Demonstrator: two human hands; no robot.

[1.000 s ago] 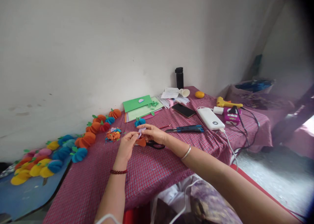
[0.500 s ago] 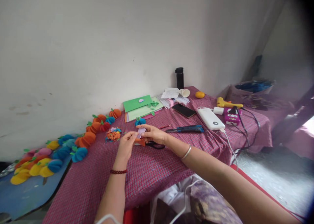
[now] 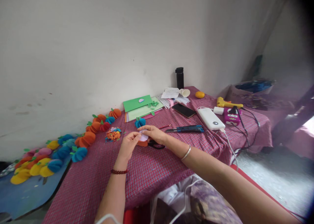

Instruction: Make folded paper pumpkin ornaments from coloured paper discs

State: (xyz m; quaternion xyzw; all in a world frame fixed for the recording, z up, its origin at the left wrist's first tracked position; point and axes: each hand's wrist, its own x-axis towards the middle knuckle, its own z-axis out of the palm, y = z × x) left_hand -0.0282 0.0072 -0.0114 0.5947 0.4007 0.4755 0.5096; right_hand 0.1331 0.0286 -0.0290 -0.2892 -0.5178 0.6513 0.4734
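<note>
Between my two hands is a small lilac paper piece (image 3: 144, 137), pinched from both sides. My left hand (image 3: 130, 143) grips its left edge with thumb and fingers. Fingers of my right hand (image 3: 154, 134) close over its right and upper part. Just below it shows orange paper (image 3: 142, 143); whether it lies on the table or is touched by my fingers, I cannot tell. Black scissors handles (image 3: 156, 145) rest beside my right hand. A small blue paper pumpkin (image 3: 140, 122) stands right behind my hands.
Several colourful paper pumpkins (image 3: 85, 139) line the left side, near a heap of paper scraps (image 3: 113, 134). Green paper sheets (image 3: 137, 103) lie at the back. Rightward are a blue cutter knife (image 3: 190, 129), phone (image 3: 183, 110), white power bank (image 3: 211, 118), glue gun (image 3: 228, 104) and black bottle (image 3: 180, 78).
The lilac piece has turned and lies flatter, with a rounded edge now showing. My fingers have shifted slightly downward, uncovering more of the blue pumpkin.
</note>
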